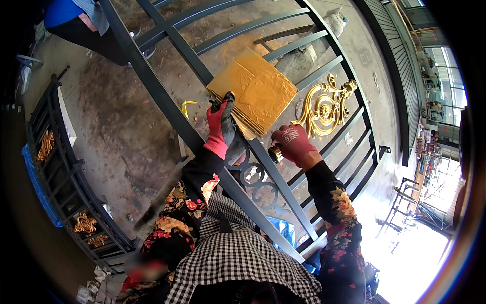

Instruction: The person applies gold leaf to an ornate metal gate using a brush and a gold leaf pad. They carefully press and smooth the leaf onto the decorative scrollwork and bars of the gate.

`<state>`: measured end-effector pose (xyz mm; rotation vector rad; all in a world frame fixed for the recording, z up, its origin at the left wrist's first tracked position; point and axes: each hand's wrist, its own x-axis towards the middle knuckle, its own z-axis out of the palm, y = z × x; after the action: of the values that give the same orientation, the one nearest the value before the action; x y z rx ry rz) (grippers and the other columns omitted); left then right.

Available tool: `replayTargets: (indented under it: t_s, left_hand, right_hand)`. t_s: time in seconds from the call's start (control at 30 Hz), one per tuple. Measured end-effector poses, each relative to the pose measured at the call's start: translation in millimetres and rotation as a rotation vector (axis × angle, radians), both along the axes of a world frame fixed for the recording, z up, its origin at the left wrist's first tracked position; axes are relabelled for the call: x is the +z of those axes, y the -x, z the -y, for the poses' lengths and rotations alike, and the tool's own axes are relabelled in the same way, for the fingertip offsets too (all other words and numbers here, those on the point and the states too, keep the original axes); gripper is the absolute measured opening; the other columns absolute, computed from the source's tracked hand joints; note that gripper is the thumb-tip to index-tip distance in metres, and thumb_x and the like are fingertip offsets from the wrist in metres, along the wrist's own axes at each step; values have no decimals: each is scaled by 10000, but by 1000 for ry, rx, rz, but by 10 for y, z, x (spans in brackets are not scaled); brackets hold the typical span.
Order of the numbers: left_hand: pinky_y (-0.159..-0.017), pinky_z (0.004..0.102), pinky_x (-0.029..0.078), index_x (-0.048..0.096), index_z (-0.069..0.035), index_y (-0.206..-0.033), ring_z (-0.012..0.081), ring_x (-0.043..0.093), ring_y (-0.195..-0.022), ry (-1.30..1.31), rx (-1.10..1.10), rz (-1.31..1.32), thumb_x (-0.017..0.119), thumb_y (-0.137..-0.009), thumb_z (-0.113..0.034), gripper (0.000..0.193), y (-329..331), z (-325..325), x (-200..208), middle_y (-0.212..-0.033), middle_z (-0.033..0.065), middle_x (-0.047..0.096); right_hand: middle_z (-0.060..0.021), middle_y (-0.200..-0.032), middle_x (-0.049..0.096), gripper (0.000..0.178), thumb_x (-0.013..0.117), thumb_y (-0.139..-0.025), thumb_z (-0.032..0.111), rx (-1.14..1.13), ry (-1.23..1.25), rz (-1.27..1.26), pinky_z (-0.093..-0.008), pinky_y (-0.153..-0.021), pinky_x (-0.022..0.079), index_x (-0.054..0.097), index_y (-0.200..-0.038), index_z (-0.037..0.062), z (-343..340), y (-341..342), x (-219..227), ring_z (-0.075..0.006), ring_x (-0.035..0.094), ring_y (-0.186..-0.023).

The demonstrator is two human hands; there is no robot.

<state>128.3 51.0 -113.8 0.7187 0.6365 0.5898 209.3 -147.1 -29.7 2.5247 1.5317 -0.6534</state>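
My left hand [221, 119], in a red and black glove, grips the near left edge of a square slab [253, 91]. That slab looks like stacked cardboard, its top coated in wet-looking gold paint. Over the bars of a dark grey metal gate [174, 114], my right hand [295, 144] is closed in a red glove. A small gold and dark piece [275, 154] shows beneath its fingers; its kind is hidden. Just beyond the right hand, a gold scroll ornament [324, 110] sits among the bars. Unpainted dark scrollwork [260, 175] lies between the two nearer rails.
On the left stands another dark metal panel [68, 169] with gold ornaments. A person [88, 25] is at the upper left. A grey wrapped bundle [304, 60] lies on the floor under the far bars. Blue plastic sheeting [283, 230] shows below the gate.
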Motion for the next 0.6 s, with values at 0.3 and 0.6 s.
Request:
replayTargets:
  t_s: [0.3, 0.6]
  left_hand:
    - [-767, 242, 462, 656, 37, -1039, 91, 593, -863, -34, -8, -11, 651, -912, -148, 225, 28, 22, -38, -969, 30, 657]
    - [-740, 224, 452, 668, 5, -1012, 63, 581, -810, 64, 61, 29, 673, -883, -95, 163, -3, 9, 11, -922, -16, 647]
  right_hand:
    - [-103, -876, 633, 143, 662, -765, 242, -4, 125, -15, -432, -759, 443, 661, -882, 160, -118, 142, 39, -300, 630, -820]
    - [-88, -779, 653, 63, 670, -739, 170, 73, 316, 122, -421, -695, 471, 689, -798, 177, 6, 357, 187, -298, 646, -783]
